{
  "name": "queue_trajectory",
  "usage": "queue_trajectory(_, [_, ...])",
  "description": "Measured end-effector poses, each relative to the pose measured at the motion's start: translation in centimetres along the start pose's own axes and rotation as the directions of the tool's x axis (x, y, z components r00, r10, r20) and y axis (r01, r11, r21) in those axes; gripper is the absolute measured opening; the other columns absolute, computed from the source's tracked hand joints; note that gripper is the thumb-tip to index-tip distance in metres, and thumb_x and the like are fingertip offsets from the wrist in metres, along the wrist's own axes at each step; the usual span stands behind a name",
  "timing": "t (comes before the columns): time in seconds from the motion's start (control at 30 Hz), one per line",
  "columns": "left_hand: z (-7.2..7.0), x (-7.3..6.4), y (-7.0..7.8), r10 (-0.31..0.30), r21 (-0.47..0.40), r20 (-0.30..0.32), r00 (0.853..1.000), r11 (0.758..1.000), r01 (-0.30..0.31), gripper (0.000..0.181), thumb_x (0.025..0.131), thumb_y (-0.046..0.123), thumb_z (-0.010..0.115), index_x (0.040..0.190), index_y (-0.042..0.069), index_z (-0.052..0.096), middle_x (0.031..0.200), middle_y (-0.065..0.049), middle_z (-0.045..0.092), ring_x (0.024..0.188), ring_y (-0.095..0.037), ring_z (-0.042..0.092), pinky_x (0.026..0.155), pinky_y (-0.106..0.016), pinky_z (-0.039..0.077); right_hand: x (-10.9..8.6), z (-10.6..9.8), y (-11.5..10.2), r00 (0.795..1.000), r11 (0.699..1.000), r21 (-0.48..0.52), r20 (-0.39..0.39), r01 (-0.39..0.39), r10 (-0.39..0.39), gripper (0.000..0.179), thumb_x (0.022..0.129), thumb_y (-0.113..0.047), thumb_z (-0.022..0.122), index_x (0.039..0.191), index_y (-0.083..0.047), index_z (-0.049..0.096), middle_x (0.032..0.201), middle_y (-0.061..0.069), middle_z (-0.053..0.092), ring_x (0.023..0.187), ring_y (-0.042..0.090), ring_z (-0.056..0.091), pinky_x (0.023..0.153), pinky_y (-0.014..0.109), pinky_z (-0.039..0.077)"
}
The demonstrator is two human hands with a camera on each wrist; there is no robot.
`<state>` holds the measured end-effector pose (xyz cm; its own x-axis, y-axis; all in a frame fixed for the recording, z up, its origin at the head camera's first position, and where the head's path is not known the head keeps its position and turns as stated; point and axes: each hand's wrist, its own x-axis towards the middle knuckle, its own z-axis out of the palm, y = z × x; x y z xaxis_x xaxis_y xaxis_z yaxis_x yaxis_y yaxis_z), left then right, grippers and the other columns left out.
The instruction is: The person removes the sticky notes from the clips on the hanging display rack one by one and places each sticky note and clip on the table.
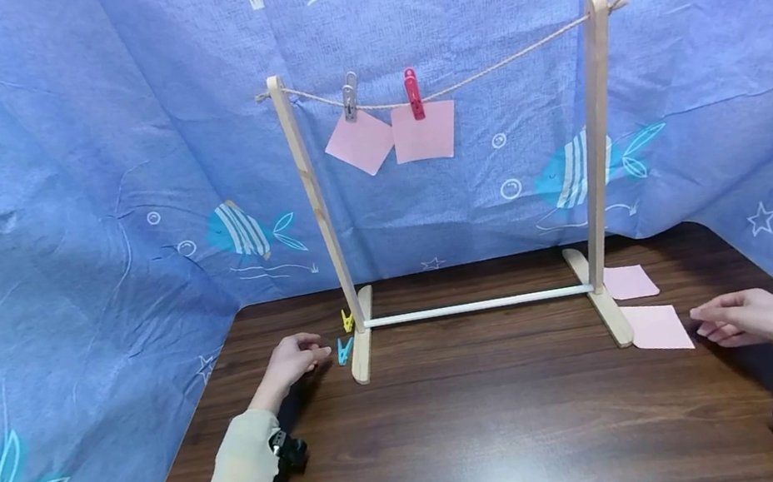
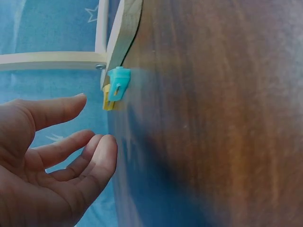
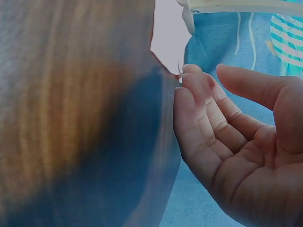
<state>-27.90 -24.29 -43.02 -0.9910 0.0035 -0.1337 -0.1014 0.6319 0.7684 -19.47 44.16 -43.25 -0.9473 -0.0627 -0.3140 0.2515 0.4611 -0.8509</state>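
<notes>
My left hand (image 1: 294, 363) hovers at the left of the table, fingers loosely bent and thumb apart from them, nothing between. Just beyond its fingertips lies a blue clothespin (image 1: 345, 350), with a yellow clothespin (image 1: 348, 320) behind it, both beside the stand's left foot. On the right side my right hand (image 1: 744, 317) is held with loosely bent, unfilled fingers. Its fingertips are right by the edge of a pink paper square (image 1: 656, 326). Another pink paper (image 1: 630, 282) lies farther back, by the right foot. In the right wrist view, the pink paper (image 3: 169, 35) shows beyond the fingertips.
A wooden stand (image 1: 598, 140) with a white crossbar (image 1: 476, 306) holds a sagging string (image 1: 510, 64). From it hang two pink papers, one under a grey clothespin (image 1: 350, 97), one under a red clothespin (image 1: 413, 93). A blue patterned cloth (image 1: 473, 210) surrounds the brown table (image 1: 492, 426).
</notes>
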Motion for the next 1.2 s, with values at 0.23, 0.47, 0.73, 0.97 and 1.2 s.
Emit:
queue_trajectory(0.23, [-0.9,0.1,0.7,0.039,0.000,-0.011,0.999,0.999,-0.039,0.048,0.095,0.016,0.070,0.135,-0.008,0.057,0.118,-0.023,0.062,0.093,-0.034,0.067,0.083,-0.044,0.057,0.0,-0.1,-1.1,0.997,0.998,-0.011,-0.032,0.063,-0.063,0.043,0.105,-0.018,0.054,0.114,0.024,0.056,0.090,0.010,0.073,0.074,0.014,0.069,0.070,0.029,0.060])
queue_trajectory(0.47, [-1.8,0.2,2.0,0.085,0.034,-0.027,0.996,0.996,-0.084,0.047,0.095,0.018,0.069,0.133,-0.007,0.058,0.114,-0.020,0.065,0.094,-0.041,0.066,0.085,-0.050,0.056,0.1,0.4,-3.0,0.985,0.985,-0.073,-0.068,0.155,-0.160,0.041,0.104,-0.022,0.058,0.120,0.016,0.058,0.094,0.008,0.074,0.077,0.012,0.070,0.070,0.028,0.060])
queue_trajectory(0.73, [-3.1,-0.2,3.9,0.159,0.050,-0.031,0.987,0.986,-0.157,0.042,0.096,0.017,0.068,0.130,-0.005,0.061,0.111,-0.019,0.068,0.091,-0.035,0.067,0.079,-0.042,0.057,0.1,0.8,-5.7,0.940,0.942,-0.053,-0.069,0.331,-0.334,0.024,0.104,-0.015,0.058,0.104,-0.036,0.068,0.094,-0.013,0.073,0.083,0.006,0.070,0.071,0.023,0.058])
queue_trajectory(0.97, [-4.3,-0.5,6.4,0.196,0.063,-0.014,0.980,0.979,-0.195,0.044,0.097,0.024,0.068,0.134,0.000,0.060,0.113,-0.017,0.069,0.085,-0.021,0.066,0.072,-0.031,0.056,-0.4,-0.3,-8.6,0.872,0.878,-0.070,-0.106,0.473,-0.478,0.030,0.105,-0.007,0.053,0.110,-0.032,0.070,0.096,-0.012,0.073,0.087,0.001,0.069,0.073,0.015,0.055])
queue_trajectory(1.2, [-6.0,-1.1,9.1,0.279,0.123,-0.054,0.959,0.955,-0.271,0.044,0.098,0.025,0.069,0.133,0.001,0.062,0.114,-0.018,0.069,0.087,-0.025,0.068,0.076,-0.038,0.058,-0.6,-0.2,-12.5,0.852,0.863,-0.086,-0.138,0.497,-0.505,0.024,0.105,-0.012,0.055,0.113,-0.029,0.069,0.098,-0.012,0.074,0.090,0.002,0.070,0.078,0.016,0.054])
